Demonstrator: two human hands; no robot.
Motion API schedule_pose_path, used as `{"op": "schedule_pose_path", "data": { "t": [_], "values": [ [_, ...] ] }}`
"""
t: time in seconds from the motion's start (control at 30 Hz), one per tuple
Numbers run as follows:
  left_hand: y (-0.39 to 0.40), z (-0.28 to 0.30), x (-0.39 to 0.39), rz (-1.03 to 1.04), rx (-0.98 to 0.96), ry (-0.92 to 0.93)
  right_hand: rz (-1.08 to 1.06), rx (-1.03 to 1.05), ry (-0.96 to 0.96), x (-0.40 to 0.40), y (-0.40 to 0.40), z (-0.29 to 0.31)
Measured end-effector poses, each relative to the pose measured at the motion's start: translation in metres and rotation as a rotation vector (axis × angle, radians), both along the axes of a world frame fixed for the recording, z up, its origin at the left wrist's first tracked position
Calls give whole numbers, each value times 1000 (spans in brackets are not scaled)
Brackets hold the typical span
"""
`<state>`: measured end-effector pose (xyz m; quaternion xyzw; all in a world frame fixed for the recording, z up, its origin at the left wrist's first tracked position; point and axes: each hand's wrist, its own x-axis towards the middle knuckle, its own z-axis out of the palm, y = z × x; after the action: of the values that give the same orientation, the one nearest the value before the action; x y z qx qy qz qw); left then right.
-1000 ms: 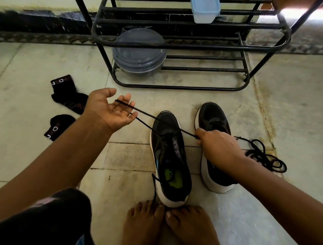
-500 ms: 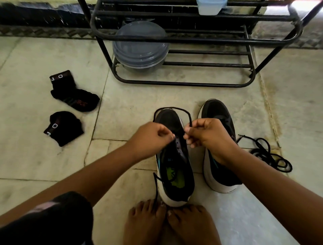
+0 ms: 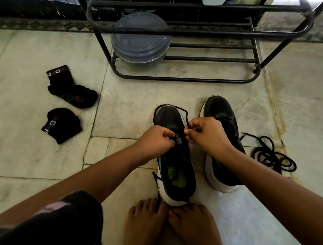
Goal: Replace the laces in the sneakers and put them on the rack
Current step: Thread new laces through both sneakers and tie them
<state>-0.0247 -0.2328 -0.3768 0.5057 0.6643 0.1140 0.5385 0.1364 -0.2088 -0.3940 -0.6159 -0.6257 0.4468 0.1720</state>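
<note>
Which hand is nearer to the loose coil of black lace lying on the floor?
Right. The right hand is over the sneakers, with the loose lace coil just off to its right side. The left hand is farther away, across the left sneaker.

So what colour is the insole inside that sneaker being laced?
Bright lime green insole, seen in the head view.

Two black socks (image 3: 72, 92) (image 3: 60, 125) on tiled floor (image 3: 43, 49), far left, near each other. Grey lidded container (image 3: 140, 39) far centre. Pale tub (image 3: 213, 2) at top edge.
</note>
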Motion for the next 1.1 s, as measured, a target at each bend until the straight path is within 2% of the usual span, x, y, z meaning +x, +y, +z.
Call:
{"op": "schedule_pose_path", "data": {
  "t": [0.4, 0.77, 1.1],
  "values": [
    [0, -4, -1, 53, 12, -43, -19, 25, 5, -5, 5, 0],
    [0, -6, 1, 108, -17, -92, 49, 99, -95, -3, 5, 4],
    [2, -9, 1, 142, -29, -110, 63, 74, -82, -4, 5, 6]
  ]
}}
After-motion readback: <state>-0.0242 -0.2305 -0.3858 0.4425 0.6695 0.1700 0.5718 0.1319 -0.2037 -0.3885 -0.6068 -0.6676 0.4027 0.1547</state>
